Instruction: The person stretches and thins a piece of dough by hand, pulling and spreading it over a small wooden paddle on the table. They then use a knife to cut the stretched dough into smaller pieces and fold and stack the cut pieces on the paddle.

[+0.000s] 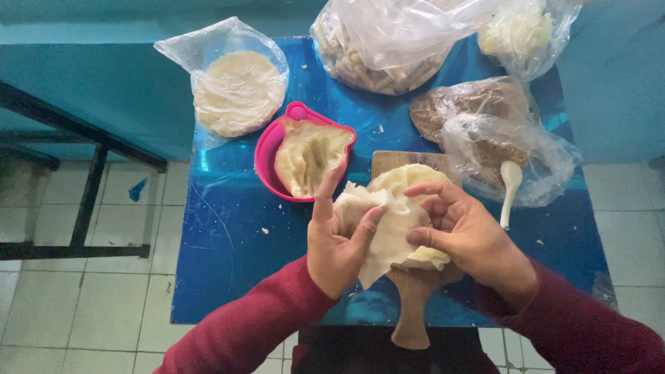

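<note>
Fingers of the left hand [337, 246] curl around a thin pale dough wrapper [388, 228], thumb pressed into its fold and index raised; fingers of the right hand [465, 232] pinch the wrapper's opposite edge between thumb and fingertips. The wrapper is held just above a wooden board [413, 305] on the blue bench [228, 242], with more pale sheets [405, 176] lying on the board behind it. A pink bowl [267, 149] holding crumpled dough sits just left of the board; bagged flat rounds [237, 90], bagged sticks [377, 52], a bagged brown mass [478, 118] and a white spoon [510, 187] lie beyond. Likely hazard: the sheet looks thin, so uneven pull between the two grips could tear it, and a slack fold may spring open.
</note>
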`<state>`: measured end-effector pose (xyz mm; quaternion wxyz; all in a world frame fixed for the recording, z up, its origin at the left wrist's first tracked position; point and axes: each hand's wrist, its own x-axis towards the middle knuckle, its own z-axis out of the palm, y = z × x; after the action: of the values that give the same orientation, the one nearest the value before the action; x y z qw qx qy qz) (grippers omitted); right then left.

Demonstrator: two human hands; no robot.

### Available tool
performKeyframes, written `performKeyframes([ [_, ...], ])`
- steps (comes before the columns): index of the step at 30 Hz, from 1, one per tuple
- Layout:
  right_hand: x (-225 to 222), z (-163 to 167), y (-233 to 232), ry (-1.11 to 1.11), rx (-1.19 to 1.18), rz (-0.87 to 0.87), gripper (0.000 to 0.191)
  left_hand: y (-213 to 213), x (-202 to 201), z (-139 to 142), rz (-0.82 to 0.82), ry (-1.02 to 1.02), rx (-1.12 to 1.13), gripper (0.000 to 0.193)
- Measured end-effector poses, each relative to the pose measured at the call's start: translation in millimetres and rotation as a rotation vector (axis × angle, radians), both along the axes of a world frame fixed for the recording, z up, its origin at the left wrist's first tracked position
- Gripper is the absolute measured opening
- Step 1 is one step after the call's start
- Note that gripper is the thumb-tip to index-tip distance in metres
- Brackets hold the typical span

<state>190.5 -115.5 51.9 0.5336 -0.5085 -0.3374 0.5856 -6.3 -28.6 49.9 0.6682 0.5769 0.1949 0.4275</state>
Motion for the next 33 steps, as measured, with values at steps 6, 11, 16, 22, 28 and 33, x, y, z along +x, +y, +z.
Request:
performKeyframes([
  [6,20,14,-1,0.144,-0.049,0.125,0.051,18,-9,-10,-0.191,0.090,-0.048,0.073],
  [11,26,12,-6,0.136,0.066,-0.009,0.045,37,-6,-18,-0.138,0.251,0.401,0.068],
  [16,28,13,-16,0.079,0.083,-0.091,0.041,33,-9,-12,-0.480,-0.022,-0.386,0.078],
  [22,41,35,-9,-0.443,0.163,-0.195,0.037,45,15,9,-0.239,0.247,0.167,0.086],
  [28,58,45,-8,-1.173,0.435,-0.178,0.043,78,28,14,-0.074,0.331,1.152,0.079],
  [33,39,8,-17,-1.334,0.566,0.042,0.040,58,14,-25,-0.235,0.538,1.269,0.075],
])
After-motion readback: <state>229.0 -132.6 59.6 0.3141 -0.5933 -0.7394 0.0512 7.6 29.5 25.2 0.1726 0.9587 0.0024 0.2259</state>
